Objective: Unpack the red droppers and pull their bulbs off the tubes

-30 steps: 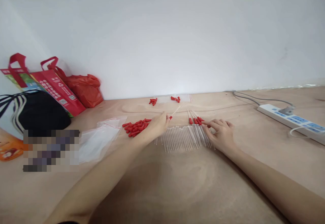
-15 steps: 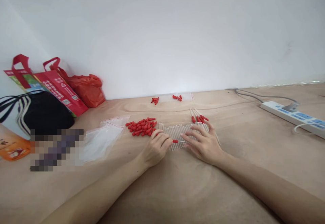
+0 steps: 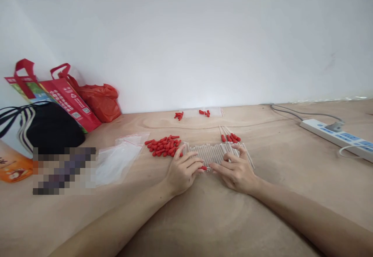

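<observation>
My left hand (image 3: 183, 173) is closed, its fingertips gripping a red rubber dropper bulb (image 3: 203, 167). Facing it, my right hand (image 3: 238, 173) pinches a glass dropper tube (image 3: 208, 168), mostly hidden by the fingers; its end meets the bulb. How deep the tube sits in the bulb cannot be made out. Under and behind both hands lies a row of clear glass tubes (image 3: 206, 152), side by side. A heap of red bulbs (image 3: 163, 146) rests just beyond my left hand. Several droppers with red bulbs fitted (image 3: 230, 137) lie behind my right hand.
Clear zip bags (image 3: 119, 163) lie flat on the wooden table (image 3: 186, 226) at left. Another bag (image 3: 214, 112) with red bulbs is by the wall. Shopping bags (image 3: 70, 101) and a black pouch (image 3: 58, 128) stand far left; a power strip (image 3: 335, 132) lies right.
Both hands have come slightly nearer to me and closer together, with the bulb and tube between them. The right fingers have curled in, and less of the tube shows.
</observation>
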{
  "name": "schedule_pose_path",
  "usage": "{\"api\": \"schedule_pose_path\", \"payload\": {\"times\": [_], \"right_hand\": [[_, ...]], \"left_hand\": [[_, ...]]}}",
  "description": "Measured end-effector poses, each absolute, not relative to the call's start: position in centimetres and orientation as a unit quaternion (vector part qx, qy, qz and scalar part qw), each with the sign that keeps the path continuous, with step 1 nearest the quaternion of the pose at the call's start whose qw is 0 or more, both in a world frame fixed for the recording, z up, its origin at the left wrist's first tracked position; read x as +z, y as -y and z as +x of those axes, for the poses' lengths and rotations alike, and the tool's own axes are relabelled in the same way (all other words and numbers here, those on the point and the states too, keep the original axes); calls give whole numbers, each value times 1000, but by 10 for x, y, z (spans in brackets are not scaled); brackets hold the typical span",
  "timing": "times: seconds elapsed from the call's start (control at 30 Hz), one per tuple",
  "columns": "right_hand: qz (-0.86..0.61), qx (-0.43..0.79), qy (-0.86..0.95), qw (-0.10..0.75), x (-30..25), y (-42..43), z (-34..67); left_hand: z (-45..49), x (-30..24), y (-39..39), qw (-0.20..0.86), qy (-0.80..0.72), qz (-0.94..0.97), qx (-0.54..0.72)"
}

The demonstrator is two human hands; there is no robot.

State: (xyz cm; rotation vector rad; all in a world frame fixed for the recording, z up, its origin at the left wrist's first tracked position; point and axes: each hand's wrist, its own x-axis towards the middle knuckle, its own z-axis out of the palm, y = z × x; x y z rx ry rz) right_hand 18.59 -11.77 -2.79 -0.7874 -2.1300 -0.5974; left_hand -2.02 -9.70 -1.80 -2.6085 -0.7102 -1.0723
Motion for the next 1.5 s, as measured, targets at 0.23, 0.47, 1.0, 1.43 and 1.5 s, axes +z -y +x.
{"api": "schedule_pose_path", "payload": {"times": [0.23, 0.47, 1.0, 1.43, 1.5], "right_hand": [[-292, -223, 845, 389, -28, 120, 190], [-285, -198, 851, 395, -27, 123, 190], [-421, -144, 809, 384, -22, 117, 223], [-503, -189, 717, 444, -28, 103, 223], [-506, -199, 710, 448, -28, 102, 224]], "left_hand": [[-25, -16, 100, 140, 230, -894, -359], [-23, -12, 104, 163, 229, -900, -333], [-51, -9, 86, 85, 344, -844, -402], [-151, 6, 11, 27, 683, -656, -319], [-148, 3, 12, 15, 683, -668, -296]]}}
